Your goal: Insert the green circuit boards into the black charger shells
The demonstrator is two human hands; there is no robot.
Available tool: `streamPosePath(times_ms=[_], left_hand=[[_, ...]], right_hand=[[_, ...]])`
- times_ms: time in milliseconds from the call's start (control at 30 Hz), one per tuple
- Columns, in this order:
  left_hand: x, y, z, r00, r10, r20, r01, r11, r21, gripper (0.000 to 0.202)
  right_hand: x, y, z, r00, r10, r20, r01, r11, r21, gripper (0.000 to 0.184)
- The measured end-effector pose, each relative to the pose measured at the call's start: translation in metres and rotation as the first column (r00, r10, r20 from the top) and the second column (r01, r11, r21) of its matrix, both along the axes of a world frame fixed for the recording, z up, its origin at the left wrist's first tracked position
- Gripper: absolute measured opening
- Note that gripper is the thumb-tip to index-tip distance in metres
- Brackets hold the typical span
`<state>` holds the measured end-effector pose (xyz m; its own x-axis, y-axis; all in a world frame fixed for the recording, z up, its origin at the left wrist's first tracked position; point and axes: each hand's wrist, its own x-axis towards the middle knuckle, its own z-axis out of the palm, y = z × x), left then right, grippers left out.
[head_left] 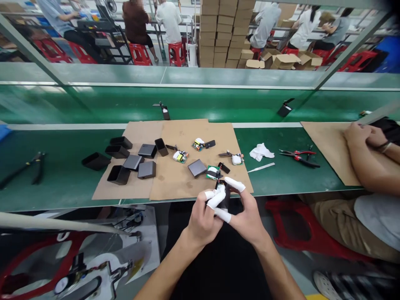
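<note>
head view: the right hand [248,214] grasps a small black unit [227,196] between finger and thumb at the table [281,181] edge; whether the left hand [202,221], fingers against it, also pinches, i cannot tell. a slack hold could drop it; uneven pressing might damage it.

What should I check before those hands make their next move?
1. Right hand holding the black case: ok, thumb and fingers around it.
2. Left hand close to the case: ok, its fingers are there.
3. White finger covers on: ok, on both hands.
4. Stuff inside lined up: cannot tell, fingers block the view.
5. Free space just beyond the hands: not ok, a circuit board lies there.
6. Pliers out of the way: ok, off to the right.
</note>
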<state>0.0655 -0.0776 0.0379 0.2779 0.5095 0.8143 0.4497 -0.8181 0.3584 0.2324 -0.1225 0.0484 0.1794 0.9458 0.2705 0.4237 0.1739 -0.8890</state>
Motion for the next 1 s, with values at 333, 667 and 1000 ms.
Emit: streamPosePath(times_ms=[333, 667, 1000], left_hand=[[0.011, 0.032, -0.017, 0.994, 0.049, 0.094, -0.035, 0.990, -0.138, 0.063], [-0.005, 0.048, -0.043, 0.983, 0.140, 0.122, -0.118, 0.978, -0.172, 0.048], [-0.004, 0.047, -0.045, 0.977, 0.167, 0.135, -0.139, 0.972, -0.191, 0.041]], right_hand=[[0.052, 0.029, -0.050, 0.975, -0.177, 0.133, 0.156, 0.976, 0.151, 0.049], [0.040, 0.030, -0.078, 0.864, -0.489, 0.116, 0.426, 0.836, 0.346, 0.047], [0.041, 0.032, -0.059, 0.881, -0.439, 0.177, 0.351, 0.856, 0.379, 0.024]])
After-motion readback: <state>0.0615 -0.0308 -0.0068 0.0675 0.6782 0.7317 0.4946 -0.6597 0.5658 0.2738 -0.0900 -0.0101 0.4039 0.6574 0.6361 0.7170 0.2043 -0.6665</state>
